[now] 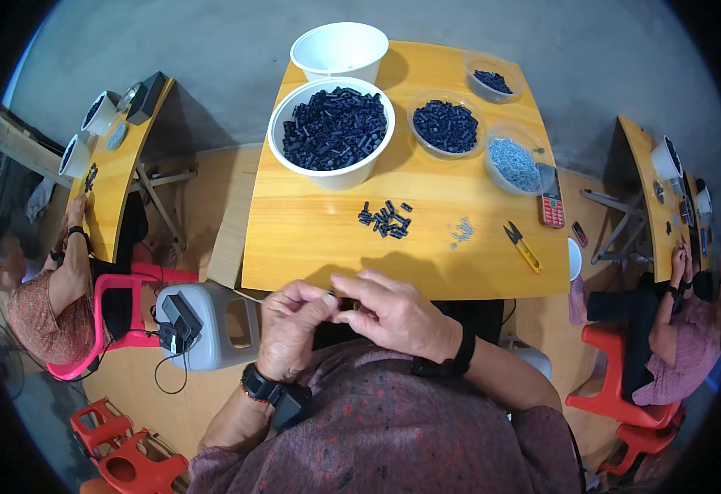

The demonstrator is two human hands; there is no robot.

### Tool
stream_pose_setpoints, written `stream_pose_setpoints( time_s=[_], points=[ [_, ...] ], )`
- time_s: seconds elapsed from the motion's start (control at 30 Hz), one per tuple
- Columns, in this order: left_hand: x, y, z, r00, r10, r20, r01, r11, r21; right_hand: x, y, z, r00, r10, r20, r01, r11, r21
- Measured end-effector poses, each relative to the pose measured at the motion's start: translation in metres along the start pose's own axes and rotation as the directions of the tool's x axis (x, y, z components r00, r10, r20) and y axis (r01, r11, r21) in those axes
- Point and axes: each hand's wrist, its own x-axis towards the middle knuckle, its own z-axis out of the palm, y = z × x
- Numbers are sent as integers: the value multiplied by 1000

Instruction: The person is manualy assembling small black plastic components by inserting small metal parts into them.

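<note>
Lower centre: our left hand (292,328) and right hand (393,313) meet, fingertips pinched on a small black part (331,293), barely visible. Mid-frame pile (385,219) and screws (462,231) sit untouched. Big bowl (332,128) is full, so we judge plenty of work left.

The tiny dark piece (332,294) pinched between the fingertips of the left hand (292,325) and the right hand (393,313) is too small to tell what it is. Both palms are turned away. Beyond the pinch, the small silvery bits (462,231) on the yellow wooden table (311,239) are too tiny to make out.
</note>
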Motion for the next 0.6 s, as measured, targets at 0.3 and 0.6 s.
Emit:
stream_pose_setpoints(
  time_s=[0.3, 0.6],
  points=[
    [27, -21, -146, 767, 261, -586, -261, 961, 86, 3, 49, -41, 965, 154, -214, -228, 895, -383],
    [52, -53, -169, 803, -63, -593, -9, 993, -118, 10, 51, -32, 978, 183, -97, -205, 798, -567]
  ],
)
